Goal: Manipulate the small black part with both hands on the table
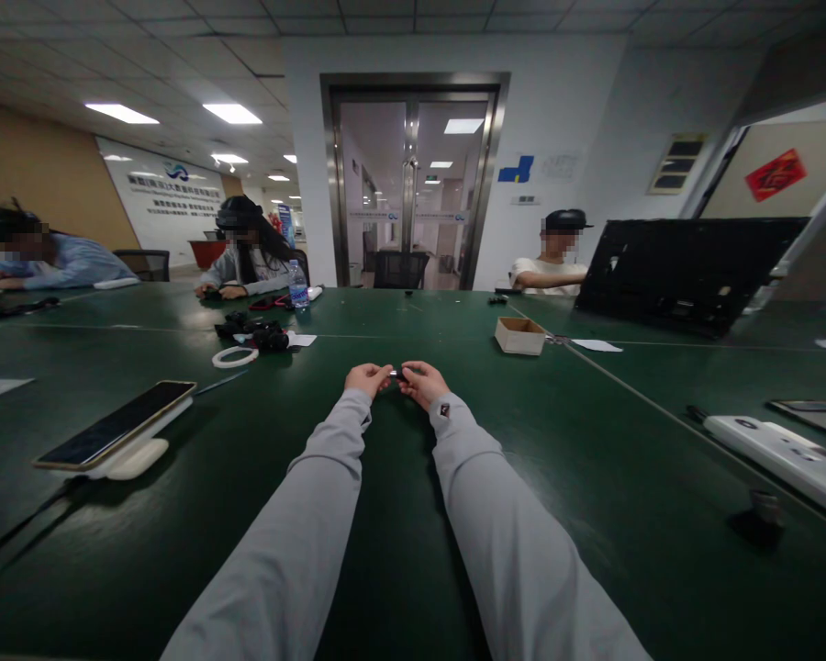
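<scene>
- Both your hands meet at frame centre: left hand and right hand pinch a small dark part between them.
- Cardboard box sits upper right, well apart.

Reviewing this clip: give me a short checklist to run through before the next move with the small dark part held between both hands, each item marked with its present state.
1. Left hand on the small dark part: ok, fingertips meet it.
2. Right hand on the same part: ok.
3. Part held close over the green table: ok.
4. Table around the hands free of things: ok; the cardboard box and phone lie well apart.
5. What the part is, and how it is oriented: cannot tell, too small.
6. Co-workers' hands away from it: ok, all at the far side.
</scene>
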The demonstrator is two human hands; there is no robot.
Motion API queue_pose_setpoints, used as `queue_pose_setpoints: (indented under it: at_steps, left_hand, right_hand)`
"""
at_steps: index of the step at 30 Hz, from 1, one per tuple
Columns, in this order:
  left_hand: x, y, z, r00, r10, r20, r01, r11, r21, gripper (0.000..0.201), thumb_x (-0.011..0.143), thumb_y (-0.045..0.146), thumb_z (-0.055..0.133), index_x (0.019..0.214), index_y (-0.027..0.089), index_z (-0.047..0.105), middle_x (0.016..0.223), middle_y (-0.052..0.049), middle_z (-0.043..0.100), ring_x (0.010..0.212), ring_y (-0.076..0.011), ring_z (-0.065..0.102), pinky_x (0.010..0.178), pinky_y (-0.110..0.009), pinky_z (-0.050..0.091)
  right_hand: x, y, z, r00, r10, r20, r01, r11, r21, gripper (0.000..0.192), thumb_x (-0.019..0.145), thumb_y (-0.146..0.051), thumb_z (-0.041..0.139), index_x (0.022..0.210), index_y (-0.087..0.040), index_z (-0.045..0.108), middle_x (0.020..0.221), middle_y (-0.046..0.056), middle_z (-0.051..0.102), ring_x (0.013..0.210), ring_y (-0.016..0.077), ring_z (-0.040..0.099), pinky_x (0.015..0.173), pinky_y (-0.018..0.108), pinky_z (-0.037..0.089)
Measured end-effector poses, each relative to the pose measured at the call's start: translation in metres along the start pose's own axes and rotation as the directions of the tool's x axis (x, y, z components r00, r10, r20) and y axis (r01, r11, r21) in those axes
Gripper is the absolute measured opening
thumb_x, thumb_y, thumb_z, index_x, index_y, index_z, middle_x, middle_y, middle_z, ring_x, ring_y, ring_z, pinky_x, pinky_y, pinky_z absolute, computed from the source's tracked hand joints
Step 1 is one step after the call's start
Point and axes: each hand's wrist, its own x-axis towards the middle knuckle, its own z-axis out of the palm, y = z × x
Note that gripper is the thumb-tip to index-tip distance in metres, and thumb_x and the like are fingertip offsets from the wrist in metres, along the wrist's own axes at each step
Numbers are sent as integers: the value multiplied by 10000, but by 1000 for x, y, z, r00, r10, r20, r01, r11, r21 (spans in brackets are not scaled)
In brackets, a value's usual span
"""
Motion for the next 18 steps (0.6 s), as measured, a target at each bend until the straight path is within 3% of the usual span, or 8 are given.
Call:
queue_pose_setpoints:
  at_steps: [8,13,18]
  left_hand:
    - [-10,10,-3,997,28,-66,-5,946,325,421,630,574,552,505,173,587,445,-18,574,436,-107,507,489,-219,377]
    - [-15,17,-7,997,66,-36,-48,929,367,455,667,579,501,441,190,565,398,-16,535,429,-116,485,479,-229,341]
    - [-13,16,-4,998,26,-50,-6,931,364,419,669,562,507,483,191,570,451,-11,561,450,-121,498,507,-233,361]
  right_hand:
    - [-3,-2,1,999,8,48,-7,1000,-31,108,776,-71,572,828,-146,514,538,-3,570,427,78,538,415,171,464]
    - [-5,-2,1,996,26,80,-23,999,-41,125,761,-82,590,842,-144,517,553,0,581,431,81,537,414,173,459]
    - [-5,-4,3,998,31,61,-28,999,-37,100,779,-84,567,833,-147,511,538,-1,576,416,78,524,400,166,442]
